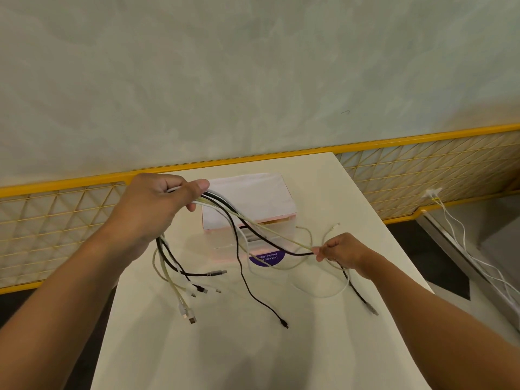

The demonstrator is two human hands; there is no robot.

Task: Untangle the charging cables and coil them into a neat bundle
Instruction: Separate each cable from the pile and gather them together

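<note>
Running from centre-left of the frame down to centre-right, the bunch of black, white and cream charging cables spans the gap between both hands. Its long axis slopes gently downward to the right above the white tabletop.

The left hand sits higher in the frame, with fingers and thumb curled round the gathered strands. Below it, a cluster of plug ends hangs down to the tabletop. The right hand sits lower and pinches a black and a cream strand between thumb and fingertips, with tails trailing past it toward the lower right.

The coming move seems to turn on this stretched span. The left hand looks like the anchor, and the right is placed to slide outward and draw strands free. One loose black cable drops from the span to a plug at lower centre.

Fingers hide how many strands each grip holds. Strands crossing over the white paper stack in a clear holder are hard to separate, and the thin white loops near the right hand almost vanish against the pale tabletop.
</note>
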